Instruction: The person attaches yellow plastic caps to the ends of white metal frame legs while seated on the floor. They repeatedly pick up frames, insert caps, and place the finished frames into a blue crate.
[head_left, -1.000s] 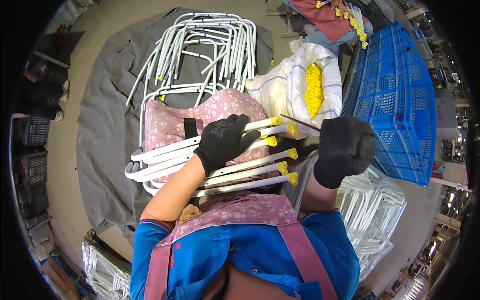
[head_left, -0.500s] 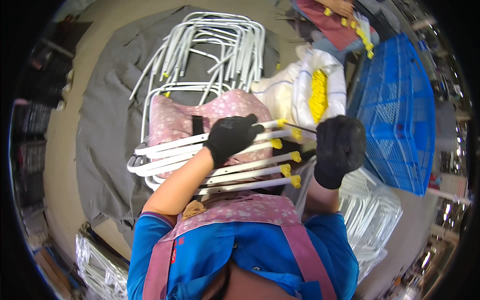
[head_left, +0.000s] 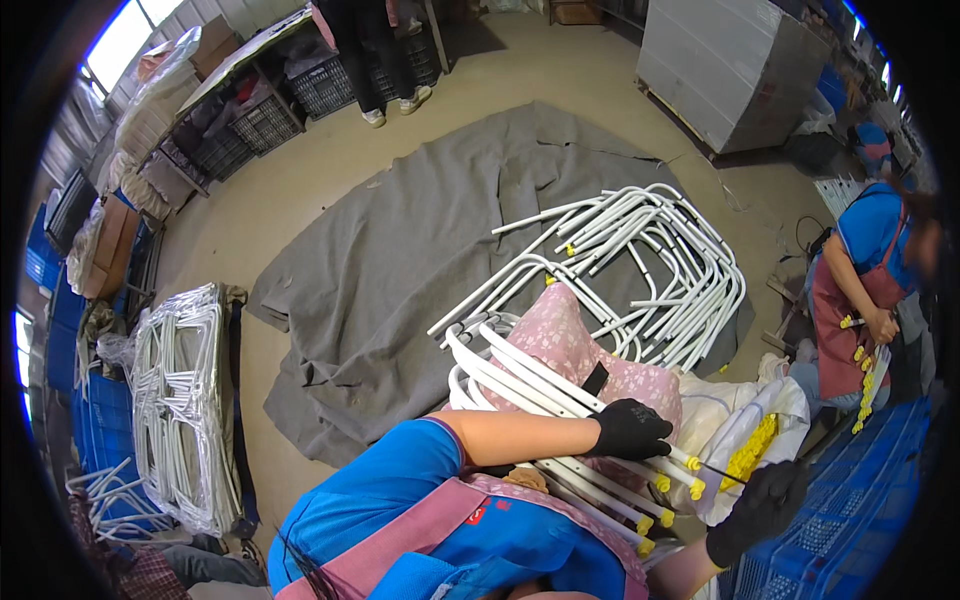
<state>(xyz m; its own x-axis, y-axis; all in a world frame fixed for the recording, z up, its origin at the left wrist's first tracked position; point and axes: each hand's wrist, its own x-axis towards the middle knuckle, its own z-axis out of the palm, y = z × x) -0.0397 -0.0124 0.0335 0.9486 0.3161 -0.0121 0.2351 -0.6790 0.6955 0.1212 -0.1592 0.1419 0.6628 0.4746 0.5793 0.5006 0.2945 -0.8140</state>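
Across my lap lie several bent white metal tube frames [head_left: 530,375], their open ends fitted with yellow plastic caps [head_left: 697,490]. My left hand [head_left: 632,430], in a black glove, is closed round the upper tube near its capped end. In my black-gloved right hand [head_left: 765,505] is a thin dark rod-like tool [head_left: 722,473]. Its far end meets the yellow cap at the end of that tube. The tool's handle is hidden in my fist. A pink flowered apron [head_left: 560,340] lies under the frames.
Ahead, more white tube frames [head_left: 690,270] are heaped on a grey cloth [head_left: 400,240]. An open white sack [head_left: 790,400] of yellow caps and a blue plastic crate [head_left: 850,500] stand at right, near a seated co-worker [head_left: 865,270]. Plastic-wrapped frames [head_left: 185,410] stand at left.
My view has swung left and up, so my hands and the frames now appear lower and farther right. Both hands keep their holds, with the tool still at the tube's capped end.
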